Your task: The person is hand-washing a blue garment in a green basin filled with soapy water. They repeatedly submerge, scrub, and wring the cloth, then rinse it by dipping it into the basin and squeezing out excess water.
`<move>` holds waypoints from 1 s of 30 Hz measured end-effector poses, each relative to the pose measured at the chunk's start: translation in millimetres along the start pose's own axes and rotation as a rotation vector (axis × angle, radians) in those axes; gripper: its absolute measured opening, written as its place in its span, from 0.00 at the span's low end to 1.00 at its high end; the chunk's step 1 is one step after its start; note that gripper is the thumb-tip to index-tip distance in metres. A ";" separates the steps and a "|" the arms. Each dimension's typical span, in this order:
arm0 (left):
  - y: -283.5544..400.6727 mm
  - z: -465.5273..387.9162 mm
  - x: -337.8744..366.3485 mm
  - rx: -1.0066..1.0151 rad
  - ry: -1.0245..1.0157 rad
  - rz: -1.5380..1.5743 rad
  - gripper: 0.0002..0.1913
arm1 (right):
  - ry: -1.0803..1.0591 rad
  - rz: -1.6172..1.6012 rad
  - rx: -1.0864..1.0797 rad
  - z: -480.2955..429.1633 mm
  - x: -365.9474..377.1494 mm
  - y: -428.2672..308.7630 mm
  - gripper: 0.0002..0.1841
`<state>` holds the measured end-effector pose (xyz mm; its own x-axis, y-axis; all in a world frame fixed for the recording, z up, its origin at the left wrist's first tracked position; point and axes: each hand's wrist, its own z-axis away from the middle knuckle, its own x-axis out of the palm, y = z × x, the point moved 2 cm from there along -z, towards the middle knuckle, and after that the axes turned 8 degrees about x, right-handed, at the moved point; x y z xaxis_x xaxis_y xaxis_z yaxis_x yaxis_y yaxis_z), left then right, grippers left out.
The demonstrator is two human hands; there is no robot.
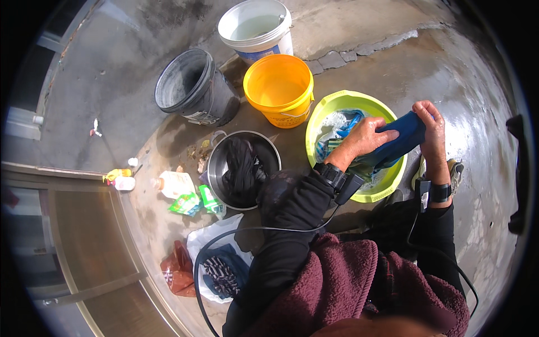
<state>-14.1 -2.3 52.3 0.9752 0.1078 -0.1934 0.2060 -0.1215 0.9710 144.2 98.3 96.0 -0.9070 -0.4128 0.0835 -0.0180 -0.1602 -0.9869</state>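
Over a lime-green plastic basin [312, 139], a wet dark blue cloth [398, 137] is stretched between both hands. My left hand [365, 137] pinches its near side with the thumb on top. On the cloth's far right end, my right hand [431, 126] grips with bent fingers. The cloth's lower part hangs down into the basin. Inside lie soapy water with white suds [334, 120], a bright blue cloth [351, 122] and a green striped item [334, 143], partly hidden by my left hand and wrist. Each wrist wears a black strap with a cabled device.
A steel pot [217, 168] holding dark wet cloth [244, 164] stands left of the basin. Beyond are yellow [278, 90], black [219, 99] and white [269, 44] buckets; the white one holds water. Detergent packets [185, 203], a plastic jug [177, 184] and bagged clothes [223, 274] lie at left.
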 end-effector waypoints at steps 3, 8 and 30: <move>-8.2 2.6 0.2 -0.008 -0.076 -0.106 0.19 | 0.082 -0.170 -0.043 -5.5 -19.7 -4.8 0.06; -29.8 4.3 0.9 -0.125 -0.197 -0.141 0.18 | 0.189 -0.360 -0.093 -20.6 -57.8 -4.0 0.08; 18.5 -5.3 4.6 0.304 0.175 0.200 0.12 | -0.410 0.374 0.055 10.2 18.9 -1.6 0.26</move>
<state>-6.3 1.2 70.1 0.9753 0.2158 0.0475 0.0539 -0.4408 0.8960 131.3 81.6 100.6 -0.6096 -0.7635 -0.2132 0.3052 0.0222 -0.9520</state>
